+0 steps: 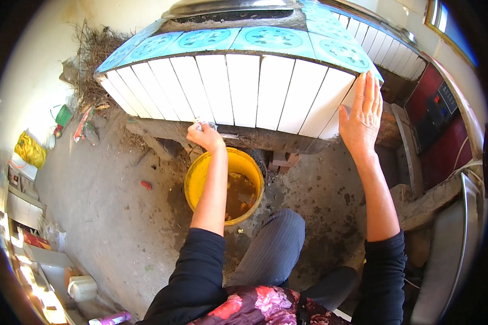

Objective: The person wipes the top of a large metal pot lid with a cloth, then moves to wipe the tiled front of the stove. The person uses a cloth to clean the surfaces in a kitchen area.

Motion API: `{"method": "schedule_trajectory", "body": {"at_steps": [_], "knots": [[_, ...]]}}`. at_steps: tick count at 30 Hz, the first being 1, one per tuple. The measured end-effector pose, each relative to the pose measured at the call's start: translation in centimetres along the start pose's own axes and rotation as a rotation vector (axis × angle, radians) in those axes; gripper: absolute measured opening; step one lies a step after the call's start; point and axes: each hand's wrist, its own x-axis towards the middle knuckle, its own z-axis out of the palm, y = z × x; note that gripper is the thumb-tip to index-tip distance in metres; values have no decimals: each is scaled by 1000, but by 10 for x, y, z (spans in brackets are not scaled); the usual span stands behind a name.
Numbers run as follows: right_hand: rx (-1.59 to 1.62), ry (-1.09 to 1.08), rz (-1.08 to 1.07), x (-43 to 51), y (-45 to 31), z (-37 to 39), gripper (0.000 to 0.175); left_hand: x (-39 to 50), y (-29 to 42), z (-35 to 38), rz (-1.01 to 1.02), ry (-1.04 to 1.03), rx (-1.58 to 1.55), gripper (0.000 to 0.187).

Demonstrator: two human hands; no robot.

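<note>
A tiled masonry stove (244,91) stands before me, faced with white strip tiles and topped with blue flower-patterned tiles (274,37). My left hand (206,137) is closed around a small crumpled greyish-white wad (211,125), at the lower edge of the white tiles. Whether the wad is cloth or plastic I cannot tell, since the fingers hide most of it. Flat against the stove's right front corner lies my right hand (362,113), fingers extended and holding nothing. Below my left forearm, a yellow bucket (195,178) contains murky brown liquid with floating scraps.
A metal pan or lid (232,7) is set into the stove top. Dry twigs (99,57) are heaped at left. Several bricks (284,159) sit under the stove. At right are a dark red panel (435,134) and a wooden beam (431,205). A white jug (82,288) stands lower left.
</note>
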Motion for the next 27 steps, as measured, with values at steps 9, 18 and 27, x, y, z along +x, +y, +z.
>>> {"method": "schedule_trajectory", "body": {"at_steps": [9, 18, 27], "knots": [[-13, -16, -40, -1, 5, -2, 87, -73, -17, 27, 323, -217, 64, 20], [-25, 13, -20, 1, -1, 2, 85, -32, -1, 20, -46, -63, -150, 19], [15, 20, -49, 2, 0, -2, 87, 34, -5, -13, 49, 79, -50, 11]]}}
